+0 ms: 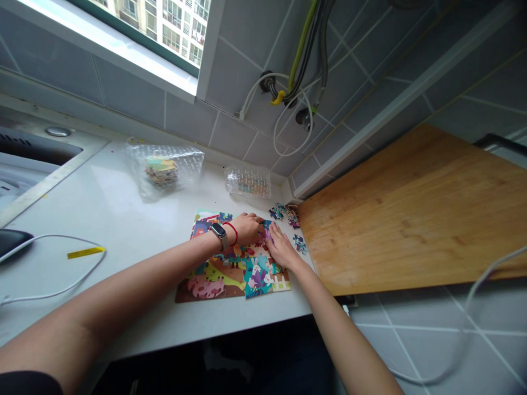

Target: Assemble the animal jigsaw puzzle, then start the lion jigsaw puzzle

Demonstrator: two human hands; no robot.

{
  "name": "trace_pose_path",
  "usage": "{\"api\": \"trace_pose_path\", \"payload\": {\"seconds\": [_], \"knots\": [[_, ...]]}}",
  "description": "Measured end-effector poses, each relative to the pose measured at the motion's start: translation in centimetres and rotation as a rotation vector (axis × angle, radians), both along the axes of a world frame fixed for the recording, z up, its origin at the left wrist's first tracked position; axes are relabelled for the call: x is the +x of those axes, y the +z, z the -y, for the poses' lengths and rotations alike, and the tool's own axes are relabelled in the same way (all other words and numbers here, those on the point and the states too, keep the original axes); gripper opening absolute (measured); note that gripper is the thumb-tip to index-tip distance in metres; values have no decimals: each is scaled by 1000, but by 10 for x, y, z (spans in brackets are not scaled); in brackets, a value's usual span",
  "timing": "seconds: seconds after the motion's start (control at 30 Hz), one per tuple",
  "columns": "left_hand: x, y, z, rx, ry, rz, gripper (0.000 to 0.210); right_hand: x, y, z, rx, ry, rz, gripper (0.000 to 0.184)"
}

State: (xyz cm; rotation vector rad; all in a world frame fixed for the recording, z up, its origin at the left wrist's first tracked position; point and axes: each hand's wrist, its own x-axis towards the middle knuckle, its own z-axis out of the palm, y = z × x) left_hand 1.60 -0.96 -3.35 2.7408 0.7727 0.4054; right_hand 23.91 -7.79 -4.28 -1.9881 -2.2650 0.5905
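Puzzle [230,277] on bench [144,230] | L hand [245,229] on puzzle's far half, fingers' grip unclear | R hand [282,248] flat at its R side, fingers released | loose pcs [300,243] R of puzzle | step: prob. aligning; next needs light, level press

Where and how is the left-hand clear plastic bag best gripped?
Probably through the film, around the sides of the stack of pieces, coming from the near side. The stack looks thick and compact, while the bag spreads out loosely around it; the tiled wall stands behind.
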Motion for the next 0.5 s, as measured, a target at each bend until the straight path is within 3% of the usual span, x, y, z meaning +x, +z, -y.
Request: {"api": "trace_pose_path", "payload": {"seconds": [0.27,0.5], "knots": [[4,0,5,4,8,30,33,2,-8,2,119,-28,-41,65],[4,-1,-1,-20,-12,49,29,6,2,-2,123,-18,-71,66]]}}
